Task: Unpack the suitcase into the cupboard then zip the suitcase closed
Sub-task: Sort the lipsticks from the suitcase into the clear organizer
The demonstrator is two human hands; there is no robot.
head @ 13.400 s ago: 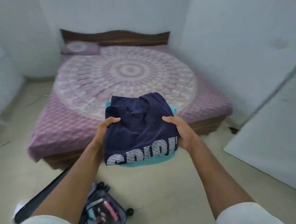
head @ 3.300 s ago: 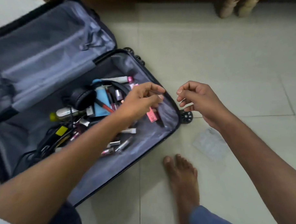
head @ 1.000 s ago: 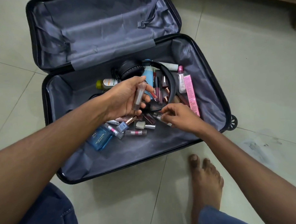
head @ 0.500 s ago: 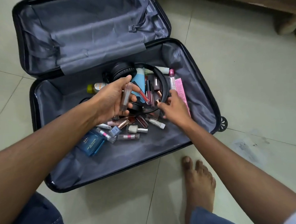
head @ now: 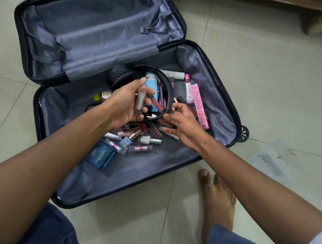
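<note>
We are looking down at the open suitcase (head: 132, 170) lying flat on the tiled floor (head: 264, 81), its nearer half littered with cosmetics. Our left hand (head: 126, 104) is hovering above them, its fingers (head: 146, 93) curling round a slim clear tube (head: 140, 100). Our right hand (head: 182, 124) is reaching low into the pile just beside the black headphones (head: 125, 75), fingers spread and loosely bent; we cannot tell whether they are gripping anything. A blue cologne box (head: 101, 156) is lying near the left forearm, and a pink carton (head: 198, 104) is resting just beyond the right hand.
</note>
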